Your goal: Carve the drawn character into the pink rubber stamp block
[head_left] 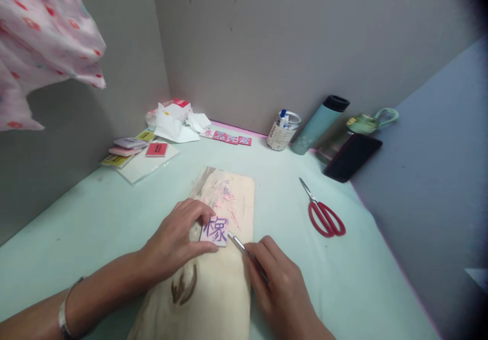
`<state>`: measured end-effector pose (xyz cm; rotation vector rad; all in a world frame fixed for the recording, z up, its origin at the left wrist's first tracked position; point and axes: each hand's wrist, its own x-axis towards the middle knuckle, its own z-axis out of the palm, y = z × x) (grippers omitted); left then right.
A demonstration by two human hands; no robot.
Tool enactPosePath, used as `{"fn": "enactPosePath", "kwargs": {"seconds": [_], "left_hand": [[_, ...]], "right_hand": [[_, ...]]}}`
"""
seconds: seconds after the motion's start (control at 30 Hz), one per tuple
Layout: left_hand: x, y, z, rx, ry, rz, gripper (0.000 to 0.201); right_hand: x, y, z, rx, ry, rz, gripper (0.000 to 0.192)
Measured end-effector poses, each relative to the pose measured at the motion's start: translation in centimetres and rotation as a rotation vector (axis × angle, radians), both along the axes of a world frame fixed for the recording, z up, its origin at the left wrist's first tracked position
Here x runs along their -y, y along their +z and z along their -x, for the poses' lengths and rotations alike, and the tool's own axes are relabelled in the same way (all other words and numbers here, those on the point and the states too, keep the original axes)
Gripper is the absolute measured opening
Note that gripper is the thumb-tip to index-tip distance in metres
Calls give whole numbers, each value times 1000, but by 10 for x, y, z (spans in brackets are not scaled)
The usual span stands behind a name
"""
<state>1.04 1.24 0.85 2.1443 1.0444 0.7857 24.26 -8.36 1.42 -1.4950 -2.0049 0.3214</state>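
Observation:
My left hand (179, 233) grips a small white square rubber block (214, 231) by its edges, thumb below and fingers above. A character in purple is on its face. In my right hand (278, 279) is a slim silver craft knife (247, 253), held like a pen, its tip at the block's right edge. Beneath both lies a pale wooden board (221, 289) with a dark knot near its lower part. Pink and purple shavings (229, 197) are scattered on the board above the block.
Red-handled scissors (326, 218) lie to the right. Along the back stand a jar of pens (280, 134), a teal bottle (320, 126) and a leaning black phone (353, 157). Carved character pieces (229, 136), tissues (175, 126) and stacked small blocks (127, 147) sit back left. Patterned cloth (49, 45) hangs upper left.

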Motion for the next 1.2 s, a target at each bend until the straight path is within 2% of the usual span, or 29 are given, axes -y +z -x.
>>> {"fn": "enactPosePath", "kwargs": {"seconds": [0.3,0.6,1.03,1.2], "left_hand": [[0,0,1,7,-11,-12,34],[0,-1,-1,9,-1,-5,35],[1,1,-1,16,-1,-16,33],[0,1,-1,19,-4,-21,35]], "right_hand": [[-2,-2,4,-21,-34,-11,21],[-3,9,-5,-65,53,70,18],[-1,2,7,1,-47,-18,22],[-3,7,7,40,-28,-42,22]]}}
